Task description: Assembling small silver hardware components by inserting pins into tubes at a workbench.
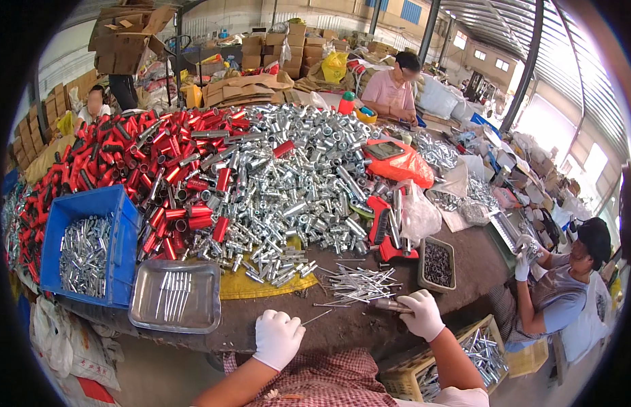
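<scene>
My left hand (279, 338), in a white glove, is closed round a thin metal rod (318, 317) that points up to the right. My gloved right hand (422, 314) grips a short brownish metal cylinder (390, 306), perhaps a tool handle; its exact kind does not show. Just beyond both hands lies a loose heap of slim silver rods (359, 283). Several similar rods with pale, thicker ends lie side by side in a shallow metal tray (210, 298) to the left. A small tray of dark screws or pins (437, 263) stands past my right hand.
A large mound of silver metal sockets (295, 176) and red tool bodies (173, 163) covers the table. At left stands a blue bin (125, 251) of metal parts. A yellow crate (407, 383) sits below the right edge. One co-worker (566, 298) sits right, another (390, 95) across.
</scene>
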{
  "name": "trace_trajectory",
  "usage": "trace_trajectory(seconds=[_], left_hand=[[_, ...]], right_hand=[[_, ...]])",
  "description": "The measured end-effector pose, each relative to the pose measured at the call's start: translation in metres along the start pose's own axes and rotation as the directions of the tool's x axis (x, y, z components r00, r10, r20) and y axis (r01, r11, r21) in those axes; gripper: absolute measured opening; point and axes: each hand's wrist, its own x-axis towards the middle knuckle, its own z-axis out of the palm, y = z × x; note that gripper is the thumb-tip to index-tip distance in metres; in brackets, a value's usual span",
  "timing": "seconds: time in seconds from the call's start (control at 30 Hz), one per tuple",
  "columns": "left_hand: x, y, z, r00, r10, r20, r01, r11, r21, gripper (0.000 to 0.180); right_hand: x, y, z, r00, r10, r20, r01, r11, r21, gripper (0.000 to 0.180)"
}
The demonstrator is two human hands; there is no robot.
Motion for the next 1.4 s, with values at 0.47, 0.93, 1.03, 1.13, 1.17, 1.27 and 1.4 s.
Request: trace_trajectory(seconds=[0.47, 0.93, 1.03, 1.13, 1.17, 1.27, 1.4], left_hand=[[0.017, 0.009, -0.019, 0.999, 0.005, -0.042, -0.022, 0.908, -0.418, 0.011], [-0.011, -0.029, -0.069, 0.848, -0.495, 0.190, 0.392, 0.345, -0.852, 0.040], [-0.004, -0.046, -0.085, 0.895, -0.445, 0.006, 0.359, 0.714, -0.600, 0.032], [0.020, -0.089, -0.130, 0.832, -0.554, 0.013, 0.496, 0.733, -0.466, 0.027], [0.031, -0.114, -0.153, 0.843, -0.538, -0.004, 0.500, 0.787, -0.360, 0.027], [0.045, -0.184, -0.203, 0.760, -0.648, 0.043, 0.644, 0.761, 0.082, 0.030], [0.018, -0.281, -0.174, 0.626, -0.710, 0.321, 0.416, 0.653, 0.633, 0.029]], right_hand=[[0.076, -0.136, 0.075, 0.926, -0.338, -0.169, 0.368, 0.910, 0.191, 0.035], [0.079, -0.240, 0.121, 0.860, 0.160, 0.484, -0.501, 0.083, 0.862, 0.020], [0.083, -0.243, 0.119, 0.864, -0.011, 0.503, -0.502, 0.046, 0.864, 0.028], [0.082, -0.233, 0.111, 0.863, -0.147, 0.483, -0.474, 0.094, 0.875, 0.040], [0.082, -0.226, 0.105, 0.880, -0.130, 0.457, -0.431, 0.186, 0.883, 0.040], [0.077, -0.204, 0.090, 0.880, 0.023, 0.475, -0.470, 0.191, 0.861, 0.037], [0.075, -0.177, 0.079, 0.869, 0.195, 0.454, -0.488, 0.194, 0.851, 0.031]])
